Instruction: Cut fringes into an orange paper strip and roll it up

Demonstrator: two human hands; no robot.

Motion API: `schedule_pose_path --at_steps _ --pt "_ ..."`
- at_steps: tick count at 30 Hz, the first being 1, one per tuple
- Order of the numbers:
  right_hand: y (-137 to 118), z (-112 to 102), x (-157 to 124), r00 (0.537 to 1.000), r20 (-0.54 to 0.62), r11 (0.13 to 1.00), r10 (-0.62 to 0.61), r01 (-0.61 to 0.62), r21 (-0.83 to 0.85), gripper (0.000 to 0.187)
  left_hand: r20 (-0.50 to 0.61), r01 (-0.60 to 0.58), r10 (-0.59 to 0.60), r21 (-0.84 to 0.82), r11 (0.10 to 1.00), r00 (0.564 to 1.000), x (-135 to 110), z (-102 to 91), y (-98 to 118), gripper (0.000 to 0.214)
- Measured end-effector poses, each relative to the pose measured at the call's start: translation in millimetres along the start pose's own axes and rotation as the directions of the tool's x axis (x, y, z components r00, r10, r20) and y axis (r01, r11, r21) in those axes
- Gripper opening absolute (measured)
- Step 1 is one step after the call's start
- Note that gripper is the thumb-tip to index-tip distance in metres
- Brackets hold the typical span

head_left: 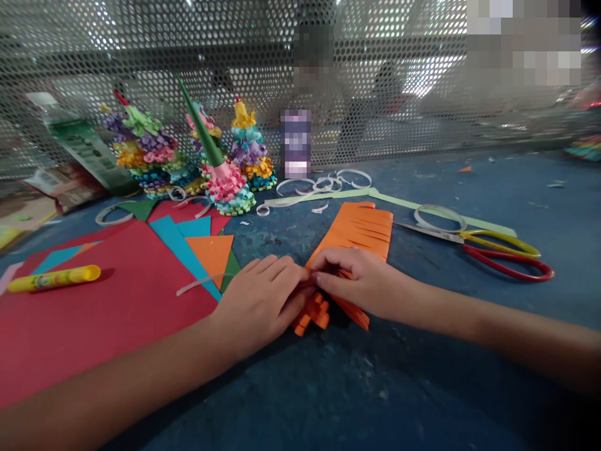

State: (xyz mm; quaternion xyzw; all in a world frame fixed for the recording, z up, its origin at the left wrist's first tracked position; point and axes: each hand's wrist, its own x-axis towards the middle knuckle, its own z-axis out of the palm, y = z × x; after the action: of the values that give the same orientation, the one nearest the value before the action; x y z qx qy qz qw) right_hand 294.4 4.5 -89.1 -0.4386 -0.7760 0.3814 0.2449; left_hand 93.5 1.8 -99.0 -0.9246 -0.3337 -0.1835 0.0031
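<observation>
A strip of fringed orange paper (352, 230) lies on the blue tabletop, its cut slits facing away from me. My right hand (357, 282) pinches the near part of the strip between thumb and fingers. My left hand (260, 307) presses in from the other side, its fingertips on the same paper. Between them, a rolled, curled section of orange fringe (312, 316) pokes out below the fingers. Part of the roll is hidden by my fingers.
Scissors with red and yellow handles (498, 250) lie to the right. On the left are a red card sheet (94, 313), a yellow glue stick (54, 279) and teal scraps. Curled-paper cone trees (225, 188), white paper rings (323, 185) and a perforated metal screen (141, 50) stand behind.
</observation>
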Motion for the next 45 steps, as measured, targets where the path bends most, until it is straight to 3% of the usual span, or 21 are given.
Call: schedule_pose_path --at_steps 6,10,12,15,18,21,26,31,36,40,45 --pt "5.5 -14.6 5.9 0.972 -0.118 0.94 -0.204 0.161 -0.299 0.013 0.019 -0.015 0.012 0.173 0.985 1.0 8.4 -12.5 -16.7 0.03" --pt "18.7 -19.2 11.4 0.966 -0.036 0.887 -0.256 0.22 -0.405 0.012 0.055 0.064 -0.078 0.212 0.975 0.995 18.3 -27.5 -39.1 0.024" --pt "23.5 -18.4 12.7 0.97 0.019 0.871 -0.242 0.226 -0.436 0.012 0.002 0.127 -0.131 0.215 0.968 0.991 20.6 -34.4 -41.6 0.022" --pt "26.7 -15.8 12.9 0.972 0.037 0.863 -0.232 0.223 -0.452 0.013 -0.08 0.096 -0.082 0.201 0.975 0.993 18.5 -38.5 -25.7 0.021" --pt "27.3 -13.4 12.3 0.973 0.026 0.861 -0.231 0.217 -0.461 0.015 0.082 -0.054 0.045 0.119 0.991 0.996 13.0 -29.8 1.1 0.024" --pt "27.4 -10.9 12.1 0.975 -0.007 0.856 -0.222 0.192 -0.48 0.014 0.191 -0.04 0.027 0.069 0.997 0.981 9.2 -13.2 16.1 0.028" --pt "28.4 -6.9 12.9 0.976 -0.053 0.85 -0.213 0.158 -0.502 0.013 0.25 0.018 -0.023 0.019 1.0 0.968 9.6 3.1 10.8 0.022" --pt "23.8 -4.8 9.2 0.96 -0.085 0.861 -0.266 0.197 -0.469 0.017 0.196 -0.027 0.022 0.027 0.999 0.98 9.6 4.9 5.1 0.022" --pt "14.2 -2.1 2.5 0.942 -0.038 0.867 -0.332 0.289 -0.407 0.013 0.056 0.067 -0.06 -0.141 0.988 0.997 9.2 2.8 2.7 0.011" --pt "12.5 -0.3 1.9 0.944 -0.044 0.885 -0.326 0.288 -0.367 0.008 0.034 0.111 -0.106 -0.217 0.97 0.994 8.9 0.5 0.8 0.009" --pt "13.1 0.9 3.9 0.96 -0.06 0.924 -0.273 0.245 -0.294 0.007 0.012 0.12 -0.119 -0.155 0.981 0.993 6.8 0.9 2.1 0.012"
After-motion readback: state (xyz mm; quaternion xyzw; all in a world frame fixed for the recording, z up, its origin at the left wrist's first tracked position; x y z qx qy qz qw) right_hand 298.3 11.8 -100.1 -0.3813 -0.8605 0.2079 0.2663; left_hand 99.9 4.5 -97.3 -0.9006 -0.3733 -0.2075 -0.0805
